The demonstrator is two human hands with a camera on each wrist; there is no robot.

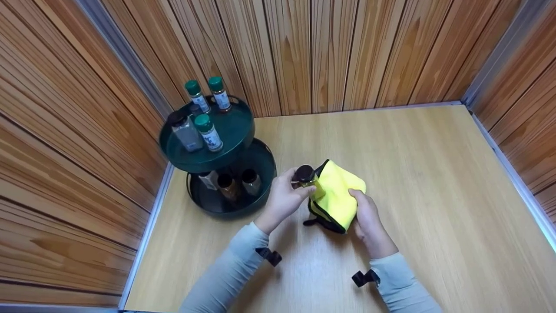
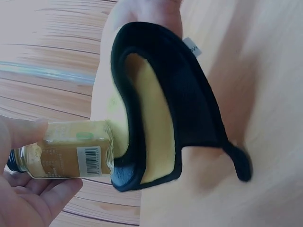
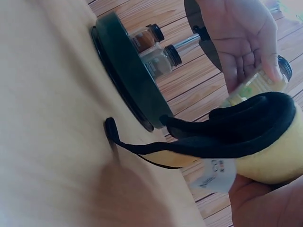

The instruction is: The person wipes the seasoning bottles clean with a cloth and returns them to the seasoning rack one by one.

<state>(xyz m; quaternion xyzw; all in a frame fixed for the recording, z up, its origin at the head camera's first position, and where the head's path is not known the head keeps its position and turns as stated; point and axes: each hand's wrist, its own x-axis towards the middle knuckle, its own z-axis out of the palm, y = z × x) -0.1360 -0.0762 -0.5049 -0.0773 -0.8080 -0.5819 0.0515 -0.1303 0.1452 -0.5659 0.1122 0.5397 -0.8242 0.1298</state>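
Note:
In the head view my left hand (image 1: 286, 193) grips a glass spice jar (image 1: 318, 190) with a black cap, tilted toward the right. The left wrist view shows the jar (image 2: 66, 153) lying sideways between thumb and fingers, its barcode label visible and its base against the cloth. A yellow cloth (image 1: 343, 187) with black edging and a small black loop is held by my right hand (image 1: 367, 215), thumb on top. Folded over, the cloth (image 3: 265, 163) hangs above the table in the right wrist view, with a white tag; the right fingers are partly hidden beneath it.
At the left stands a dark green two-tier round rack (image 1: 234, 145). Its upper tier holds green-capped bottles (image 1: 208, 132) and a dark-capped jar (image 1: 186, 130); several jars (image 1: 251, 181) stand on the lower tier. Wood-panelled walls (image 1: 299, 56) enclose the wooden table (image 1: 434, 182).

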